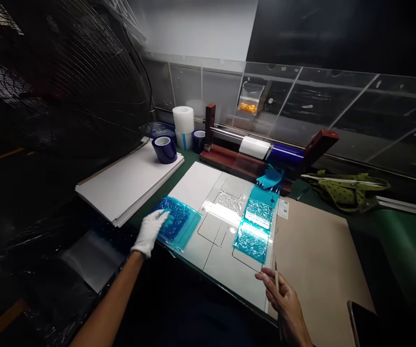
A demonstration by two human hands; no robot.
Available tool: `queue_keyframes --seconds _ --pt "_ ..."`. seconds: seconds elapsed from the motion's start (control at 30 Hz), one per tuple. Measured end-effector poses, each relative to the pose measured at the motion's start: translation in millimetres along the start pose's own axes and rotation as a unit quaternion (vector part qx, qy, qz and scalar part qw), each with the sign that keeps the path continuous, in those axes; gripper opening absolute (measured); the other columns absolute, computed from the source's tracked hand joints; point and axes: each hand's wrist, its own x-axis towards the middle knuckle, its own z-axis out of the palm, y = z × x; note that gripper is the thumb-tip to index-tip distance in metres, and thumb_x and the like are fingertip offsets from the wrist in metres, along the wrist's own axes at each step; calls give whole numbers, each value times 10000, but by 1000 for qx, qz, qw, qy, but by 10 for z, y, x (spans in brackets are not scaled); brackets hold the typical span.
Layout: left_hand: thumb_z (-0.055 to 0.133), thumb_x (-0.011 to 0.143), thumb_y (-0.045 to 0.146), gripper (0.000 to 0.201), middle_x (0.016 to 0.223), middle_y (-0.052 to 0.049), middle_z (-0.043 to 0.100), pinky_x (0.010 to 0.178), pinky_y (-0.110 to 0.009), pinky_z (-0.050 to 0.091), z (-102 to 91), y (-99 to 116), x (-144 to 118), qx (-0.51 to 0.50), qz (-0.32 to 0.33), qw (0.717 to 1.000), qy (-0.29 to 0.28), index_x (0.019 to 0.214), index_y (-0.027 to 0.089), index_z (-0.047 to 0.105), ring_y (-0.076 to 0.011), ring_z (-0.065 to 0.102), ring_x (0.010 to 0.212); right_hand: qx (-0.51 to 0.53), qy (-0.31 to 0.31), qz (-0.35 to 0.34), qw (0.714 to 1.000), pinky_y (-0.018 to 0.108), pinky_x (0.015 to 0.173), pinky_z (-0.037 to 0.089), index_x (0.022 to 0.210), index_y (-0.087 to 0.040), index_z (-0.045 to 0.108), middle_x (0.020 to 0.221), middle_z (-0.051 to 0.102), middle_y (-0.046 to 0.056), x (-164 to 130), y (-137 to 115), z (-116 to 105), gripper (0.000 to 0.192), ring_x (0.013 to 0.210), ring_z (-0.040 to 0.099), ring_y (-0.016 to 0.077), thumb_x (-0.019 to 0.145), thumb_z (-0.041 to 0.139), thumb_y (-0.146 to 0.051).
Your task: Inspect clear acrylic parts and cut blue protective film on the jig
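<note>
My left hand (150, 232), in a white glove, is at the left edge of a translucent blue film piece (189, 230). Its fingers close on that edge, and some fingertips show tinted through the film. Bare, my right hand (282, 296) grips a slim pointed tool (276, 277) with a pale shaft, tip up; its exact kind is unclear. Between the hands lies a glossy sheet (226, 282) marked with dark rectangular outlines. On its right part, a crinkled strip of blue film (254, 229) is stuck down, with a loose blue scrap (270, 177) above it.
A stack of white sheets (121, 180) carries a blue tape roll (164, 150) on the left. Behind are a white roll (183, 119) and a dark red roller stand (229, 163). Brown board (312, 250), a phone (361, 323) and a green dotted cloth (356, 188) lie right. A large fan (96, 72) looms left.
</note>
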Motion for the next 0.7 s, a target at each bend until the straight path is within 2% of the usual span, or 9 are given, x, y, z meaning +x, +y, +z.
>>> queue_keyframes --seconds 0.07,0.17,0.3,0.43,0.5,0.57,0.63,0.67,0.7 --pt "742 646 481 470 767 -10 678 720 -284 517 -207 26 293 17 10 1000 4 951 136 644 -144 631 711 -10 -7 2 1000 288 649 448 1105 -185 593 991 684 98 13 -1 38 587 845 576 216 697 653 -603" --pt "654 792 396 322 788 -10 663 704 -306 524 -380 -42 588 44 13 999 4 969 129 625 -126 621 688 -26 -17 2 1000 285 659 444 1104 -181 583 990 676 99 35 -17 122 598 925 562 237 697 647 -614" --pt "582 863 354 257 847 -16 658 722 -332 533 -419 -195 740 89 20 996 10 986 131 613 -125 627 723 -37 -25 -1 999 281 650 437 1094 -178 582 977 667 92 92 -35 193 597 899 552 228 698 642 -621" --pt "613 793 469 391 902 -60 683 812 -372 523 -387 -182 730 145 51 988 31 1000 140 656 -180 642 841 -31 -20 -4 999 265 626 427 1080 -183 586 906 650 65 147 -61 190 567 760 527 171 699 658 -597" --pt "650 725 509 473 1077 -100 647 935 -426 458 -378 -87 699 186 80 976 85 1051 167 661 -255 579 1053 -13 -9 -11 1000 242 563 403 1072 -182 584 819 614 32 169 -92 172 557 641 475 127 709 646 -600" --pt "683 682 507 572 1315 -125 492 1065 -514 292 -365 32 652 226 110 954 163 1159 201 612 -336 370 1278 13 6 -24 1000 220 495 356 1085 -189 565 733 555 -6 196 -122 137 556 556 409 98 741 591 -625" --pt "684 689 494 660 1426 -132 333 1105 -562 144 -308 127 581 270 144 922 236 1266 218 526 -372 198 1353 22 22 -40 999 207 460 322 1128 -211 532 674 501 -36 243 -131 73 551 520 374 92 781 522 -638" --pt "665 711 495 671 1427 -138 309 1107 -561 136 -248 151 533 295 168 904 260 1296 216 493 -373 191 1351 12 31 -50 998 206 458 322 1144 -221 520 651 480 -46 277 -121 29 542 515 374 96 797 497 -636" --pt "627 748 497 661 1410 -146 313 1103 -548 163 -160 155 473 318 193 891 262 1317 205 465 -365 225 1336 -11 40 -59 997 209 466 335 1148 -227 517 636 465 -51 320 -103 -20 528 519 387 104 809 481 -630"
